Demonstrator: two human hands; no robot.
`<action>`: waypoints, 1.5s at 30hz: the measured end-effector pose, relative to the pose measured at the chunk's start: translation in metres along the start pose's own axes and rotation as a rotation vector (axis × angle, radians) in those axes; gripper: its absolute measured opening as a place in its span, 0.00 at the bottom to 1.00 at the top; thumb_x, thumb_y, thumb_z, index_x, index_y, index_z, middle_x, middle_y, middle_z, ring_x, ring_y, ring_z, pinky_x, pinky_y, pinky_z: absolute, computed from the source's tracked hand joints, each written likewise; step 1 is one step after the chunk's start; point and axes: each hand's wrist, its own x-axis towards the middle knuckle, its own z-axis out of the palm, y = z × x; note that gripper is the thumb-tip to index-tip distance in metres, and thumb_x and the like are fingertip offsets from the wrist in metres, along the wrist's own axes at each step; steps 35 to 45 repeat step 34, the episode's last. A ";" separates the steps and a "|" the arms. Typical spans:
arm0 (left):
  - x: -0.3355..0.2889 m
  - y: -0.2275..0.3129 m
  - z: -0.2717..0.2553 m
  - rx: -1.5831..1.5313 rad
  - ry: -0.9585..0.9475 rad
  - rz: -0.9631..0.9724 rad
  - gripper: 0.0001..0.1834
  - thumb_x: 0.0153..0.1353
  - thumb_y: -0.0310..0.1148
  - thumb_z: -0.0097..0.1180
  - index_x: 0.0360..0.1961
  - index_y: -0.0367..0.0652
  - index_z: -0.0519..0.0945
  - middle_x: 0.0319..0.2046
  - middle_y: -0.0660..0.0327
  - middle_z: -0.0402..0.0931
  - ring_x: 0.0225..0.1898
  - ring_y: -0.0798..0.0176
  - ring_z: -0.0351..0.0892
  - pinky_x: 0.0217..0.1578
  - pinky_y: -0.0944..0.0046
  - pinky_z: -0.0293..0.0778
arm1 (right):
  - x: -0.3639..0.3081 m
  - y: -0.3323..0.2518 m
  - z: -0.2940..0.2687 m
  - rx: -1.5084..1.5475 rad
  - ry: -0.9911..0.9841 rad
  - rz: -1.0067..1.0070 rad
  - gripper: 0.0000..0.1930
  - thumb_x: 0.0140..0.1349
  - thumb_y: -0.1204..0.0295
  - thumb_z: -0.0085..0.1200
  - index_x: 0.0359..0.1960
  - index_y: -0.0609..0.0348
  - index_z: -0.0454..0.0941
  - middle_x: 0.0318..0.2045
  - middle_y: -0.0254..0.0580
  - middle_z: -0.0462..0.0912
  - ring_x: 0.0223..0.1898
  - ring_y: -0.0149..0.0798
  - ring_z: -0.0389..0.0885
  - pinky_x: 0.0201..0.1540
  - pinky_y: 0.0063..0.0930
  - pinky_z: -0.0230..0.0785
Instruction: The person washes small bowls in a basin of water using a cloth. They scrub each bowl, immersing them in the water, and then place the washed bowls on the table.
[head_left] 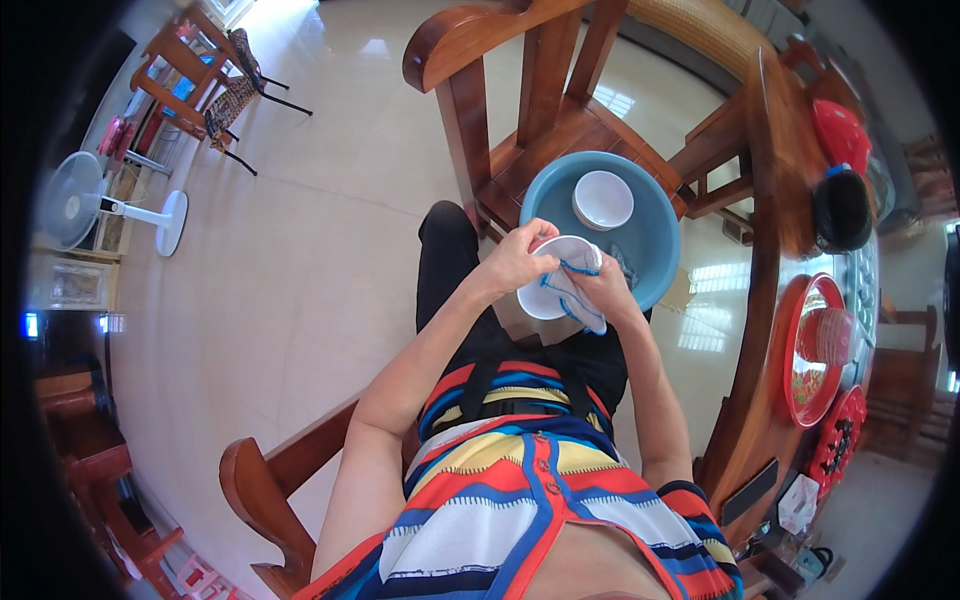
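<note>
Above my lap I hold a white bowl (540,301), tilted, at the near edge of a blue basin. My left hand (516,262) is closed on the bowl's rim from the left. My right hand (607,290) grips a white cloth (580,302) with blue edging, pressed against the bowl's rim and inside. The blue basin (655,215) rests on a wooden chair in front of me. Inside it sit white bowls (604,200), apparently stacked, and a greyish crumpled cloth (622,262), partly hidden by my right hand.
A wooden table (745,400) runs along my right, bearing a red tray (797,385), a black pot-like object (842,210) and a dark phone-like slab (750,490). The wooden chair (540,135) stands ahead. At the left are a white fan (170,222) and a patterned folding chair (230,105).
</note>
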 end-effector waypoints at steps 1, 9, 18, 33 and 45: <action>0.001 0.002 -0.002 -0.001 -0.017 -0.024 0.18 0.50 0.32 0.58 0.42 0.36 0.71 0.34 0.56 0.74 0.38 0.64 0.73 0.42 0.65 0.70 | -0.001 -0.001 0.001 0.019 -0.003 0.011 0.13 0.55 0.76 0.56 0.43 0.61 0.77 0.36 0.38 0.81 0.37 0.30 0.78 0.42 0.27 0.70; 0.027 0.001 -0.011 0.059 0.007 -0.184 0.25 0.60 0.49 0.54 0.43 0.37 0.70 0.36 0.57 0.73 0.39 0.69 0.72 0.40 0.68 0.69 | 0.031 0.007 0.002 0.097 -0.071 0.181 0.13 0.55 0.74 0.57 0.44 0.61 0.77 0.36 0.38 0.82 0.38 0.30 0.78 0.43 0.27 0.70; 0.059 0.025 -0.034 0.138 -0.006 -0.306 0.25 0.64 0.50 0.48 0.45 0.35 0.69 0.37 0.56 0.73 0.42 0.66 0.71 0.44 0.66 0.68 | 0.075 -0.011 0.000 0.142 -0.093 0.347 0.13 0.55 0.72 0.59 0.43 0.60 0.78 0.36 0.37 0.82 0.38 0.29 0.78 0.43 0.26 0.70; -0.019 0.123 -0.109 -0.117 0.226 -0.363 0.21 0.66 0.44 0.46 0.49 0.36 0.72 0.41 0.60 0.73 0.44 0.69 0.70 0.47 0.68 0.67 | 0.077 -0.172 0.050 0.016 -0.318 0.469 0.14 0.54 0.68 0.60 0.41 0.62 0.79 0.35 0.40 0.82 0.36 0.31 0.79 0.41 0.28 0.71; -0.022 0.130 -0.117 -0.114 0.259 -0.350 0.22 0.65 0.45 0.47 0.49 0.35 0.72 0.41 0.56 0.74 0.44 0.66 0.72 0.46 0.67 0.67 | 0.081 -0.181 0.057 -0.004 -0.320 0.454 0.15 0.54 0.68 0.60 0.41 0.62 0.79 0.35 0.41 0.82 0.37 0.32 0.80 0.41 0.28 0.71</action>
